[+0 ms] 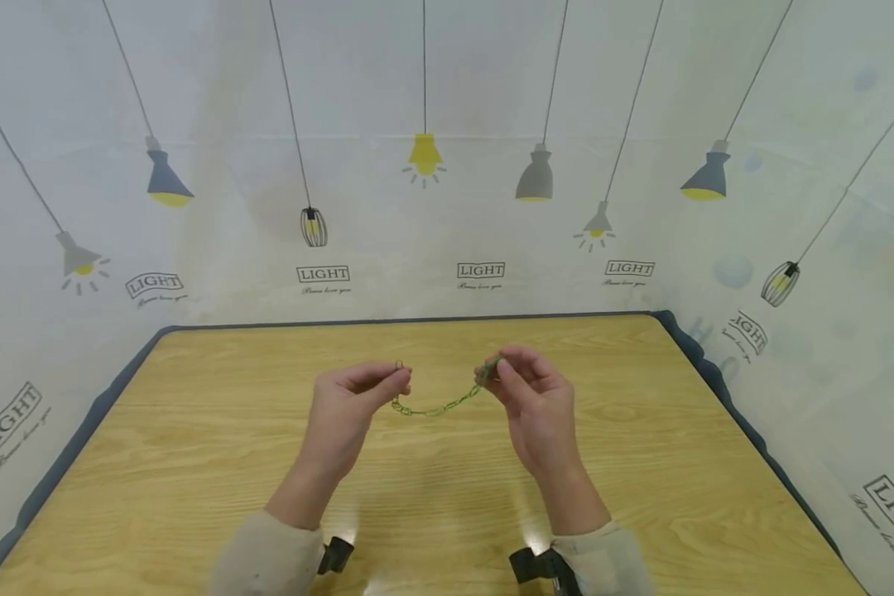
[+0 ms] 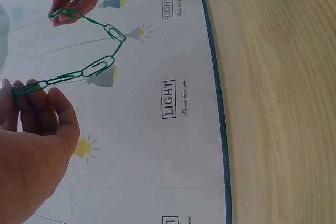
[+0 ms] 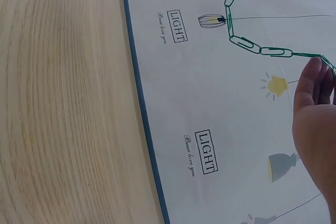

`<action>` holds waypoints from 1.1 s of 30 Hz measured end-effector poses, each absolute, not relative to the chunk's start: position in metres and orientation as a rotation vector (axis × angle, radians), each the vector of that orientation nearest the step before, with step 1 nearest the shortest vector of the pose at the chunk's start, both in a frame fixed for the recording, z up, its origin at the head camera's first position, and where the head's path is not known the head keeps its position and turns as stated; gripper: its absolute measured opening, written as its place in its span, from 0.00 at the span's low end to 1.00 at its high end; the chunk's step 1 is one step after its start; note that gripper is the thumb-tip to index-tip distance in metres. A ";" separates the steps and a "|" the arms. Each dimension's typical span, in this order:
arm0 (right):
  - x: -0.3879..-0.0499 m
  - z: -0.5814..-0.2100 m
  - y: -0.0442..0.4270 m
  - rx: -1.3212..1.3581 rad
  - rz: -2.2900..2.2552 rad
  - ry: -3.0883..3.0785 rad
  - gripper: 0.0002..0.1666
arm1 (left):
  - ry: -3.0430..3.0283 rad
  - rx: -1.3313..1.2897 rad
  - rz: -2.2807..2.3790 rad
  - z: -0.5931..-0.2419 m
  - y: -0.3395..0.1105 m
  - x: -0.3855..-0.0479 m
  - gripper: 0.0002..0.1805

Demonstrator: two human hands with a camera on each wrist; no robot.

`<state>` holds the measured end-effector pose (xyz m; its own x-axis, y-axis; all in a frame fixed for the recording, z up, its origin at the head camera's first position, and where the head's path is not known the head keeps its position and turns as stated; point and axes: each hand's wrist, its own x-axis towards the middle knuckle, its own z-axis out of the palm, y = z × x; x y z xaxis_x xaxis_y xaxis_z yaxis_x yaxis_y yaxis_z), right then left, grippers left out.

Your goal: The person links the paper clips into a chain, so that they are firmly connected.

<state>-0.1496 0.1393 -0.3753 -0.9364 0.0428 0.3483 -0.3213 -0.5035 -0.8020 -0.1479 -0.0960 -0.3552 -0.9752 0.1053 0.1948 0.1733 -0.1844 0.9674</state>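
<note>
A chain of linked green paper clips (image 1: 435,411) sags between the two hands above the wooden table. My left hand (image 1: 350,414) pinches one end between thumb and fingers, with a clip's loop showing above the fingertips. At the other end, my right hand (image 1: 540,406) pinches the chain, and some green clip shows over its fingertips. In the left wrist view the paper clip chain (image 2: 98,67) hangs in a curve with its links joined end to end. The right wrist view shows the chain (image 3: 245,44) too, partly hidden at the right hand's fingertips (image 3: 313,69).
Beneath the hands lies a wooden tabletop (image 1: 194,463) with a dark blue edge (image 1: 417,320). White sheeting (image 1: 387,74) printed with hanging lamps and the word LIGHT surrounds it on the far and both sides. Dark straps (image 1: 335,556) sit near the wrists.
</note>
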 end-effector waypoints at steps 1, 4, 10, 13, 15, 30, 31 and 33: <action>-0.150 -0.375 0.139 0.431 2.517 -1.435 0.12 | -2.003 -0.305 -2.339 -0.353 -0.093 -0.148 0.07; -0.150 -0.374 0.138 0.455 2.502 -1.451 0.13 | -2.114 -0.248 -2.237 -0.347 -0.084 -0.148 0.11; -0.147 -0.368 0.134 0.447 2.446 -1.548 0.12 | -2.208 -0.284 -2.106 -0.339 -0.068 -0.145 0.09; -0.145 -0.364 0.131 0.429 2.449 -1.577 0.12 | -2.197 -0.343 -2.051 -0.339 -0.062 -0.144 0.09; -0.144 -0.361 0.129 0.419 2.457 -1.587 0.12 | -2.196 -0.408 -1.968 -0.341 -0.059 -0.144 0.08; -0.138 -0.350 0.114 0.304 2.447 -1.708 0.10 | -2.078 -0.632 -1.581 -0.353 -0.052 -0.144 0.03; -0.138 -0.350 0.114 0.302 2.449 -1.708 0.10 | -2.077 -0.638 -1.562 -0.353 -0.052 -0.144 0.03; -0.138 -0.349 0.113 0.297 2.450 -1.712 0.09 | -2.073 -0.648 -1.531 -0.353 -0.052 -0.144 0.03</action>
<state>-0.1379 0.1132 -0.3495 -0.9711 0.0000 0.2385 -0.2240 -0.3438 -0.9120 -0.1440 -0.0519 -0.3531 -0.7729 0.0906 0.6280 0.6269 0.2618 0.7338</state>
